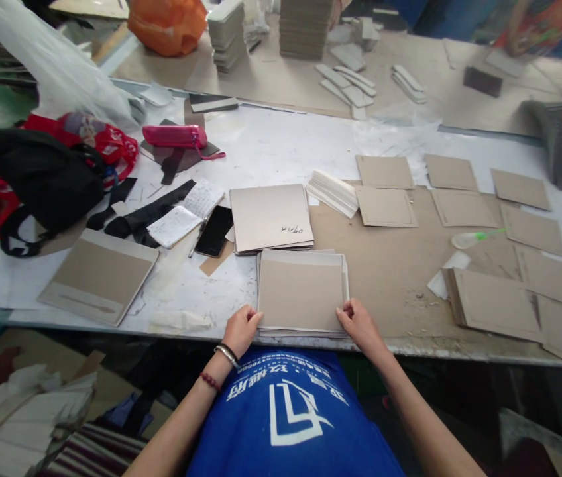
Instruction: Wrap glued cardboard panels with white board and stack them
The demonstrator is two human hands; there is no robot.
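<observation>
A stack of brown cardboard sheets (301,290) lies at the table's near edge in front of me. My left hand (241,329) grips the stack's near left corner, fingers curled onto it. My right hand (360,322) pinches the near right corner of the same stack. Behind it lies another cardboard stack (270,217) with handwriting on the top sheet. A pile of white paper sheets (333,191) sits further back to the right.
A black phone (214,230) and an open notebook (186,213) lie left of centre. Black and red bags (42,175) and a pink pouch (174,136) sit at the left. A large board (99,275) lies near left. Several cardboard sheets (492,303) spread right.
</observation>
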